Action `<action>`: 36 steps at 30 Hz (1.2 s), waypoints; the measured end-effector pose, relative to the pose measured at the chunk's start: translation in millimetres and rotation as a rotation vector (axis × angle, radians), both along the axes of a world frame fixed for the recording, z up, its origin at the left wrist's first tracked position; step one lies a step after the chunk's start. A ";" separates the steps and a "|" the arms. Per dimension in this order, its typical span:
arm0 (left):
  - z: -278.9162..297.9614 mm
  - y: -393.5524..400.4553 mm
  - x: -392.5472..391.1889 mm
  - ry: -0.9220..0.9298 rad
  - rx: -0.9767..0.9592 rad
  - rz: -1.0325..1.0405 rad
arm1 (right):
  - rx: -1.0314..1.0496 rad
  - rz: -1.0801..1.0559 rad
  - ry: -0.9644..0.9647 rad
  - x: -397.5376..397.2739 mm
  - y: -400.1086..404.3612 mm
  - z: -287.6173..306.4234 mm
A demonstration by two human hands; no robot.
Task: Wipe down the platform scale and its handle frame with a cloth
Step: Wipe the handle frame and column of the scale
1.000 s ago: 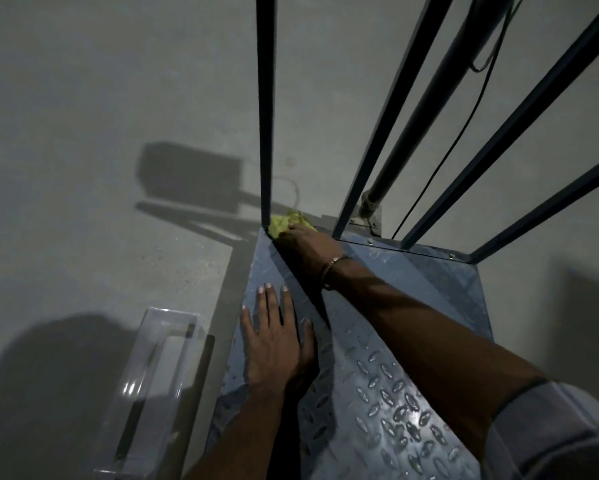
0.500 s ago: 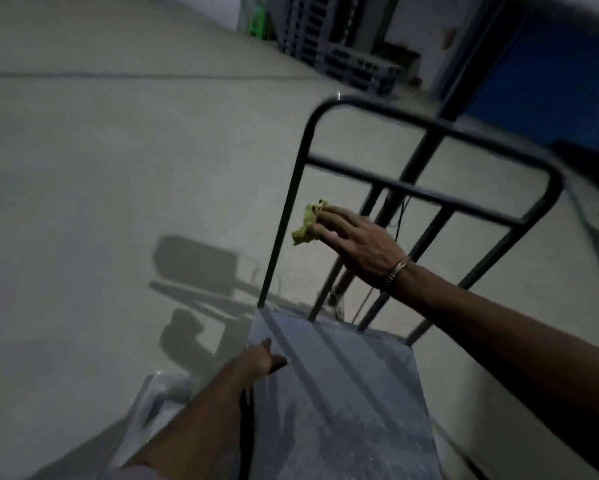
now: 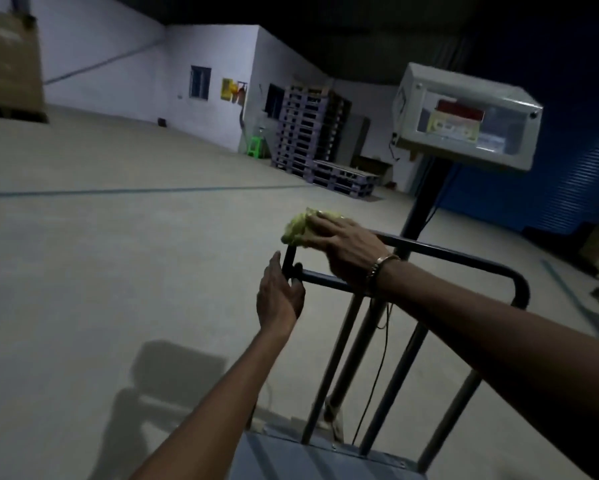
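Right hand (image 3: 343, 244) presses crumpled yellow-green cloth (image 3: 296, 226) onto top-left corner of handle frame (image 3: 464, 259), fingers (image 3: 329, 223) spread, curled over cloth. Left hand (image 3: 279, 296) on frame's left upright, fingers relaxed, thumb hooked by lower crossbar. Frame: dark round metal tube, rounded corners. Grey metal platform (image 3: 308, 459) at bottom edge. Boxy indicator housing (image 3: 464, 116) on pole behind frame. Bare concrete floor (image 3: 100, 254) wide open left; stacked pallets (image 3: 308, 136) far off.
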State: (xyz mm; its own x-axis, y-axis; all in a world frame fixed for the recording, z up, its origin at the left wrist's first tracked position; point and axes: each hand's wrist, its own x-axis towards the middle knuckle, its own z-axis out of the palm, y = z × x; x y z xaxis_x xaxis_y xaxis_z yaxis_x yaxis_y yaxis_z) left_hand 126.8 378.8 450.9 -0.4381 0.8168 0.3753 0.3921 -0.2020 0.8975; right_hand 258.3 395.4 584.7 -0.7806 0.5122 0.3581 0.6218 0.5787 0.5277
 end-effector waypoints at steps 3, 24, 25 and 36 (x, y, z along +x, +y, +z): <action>7.1 17.3 -7.2 0.052 0.085 0.009 | 0.024 0.021 -0.020 -2.8 10.9 -11.1; 64.5 16.6 22.8 0.223 0.419 0.139 | -0.027 -0.289 0.420 82.7 18.4 -18.3; 65.0 16.5 24.8 0.285 0.417 0.118 | -0.011 -0.320 0.468 87.0 15.4 -20.0; 56.3 20.3 30.1 0.604 0.304 0.026 | 0.059 -0.230 0.328 82.0 21.3 -19.7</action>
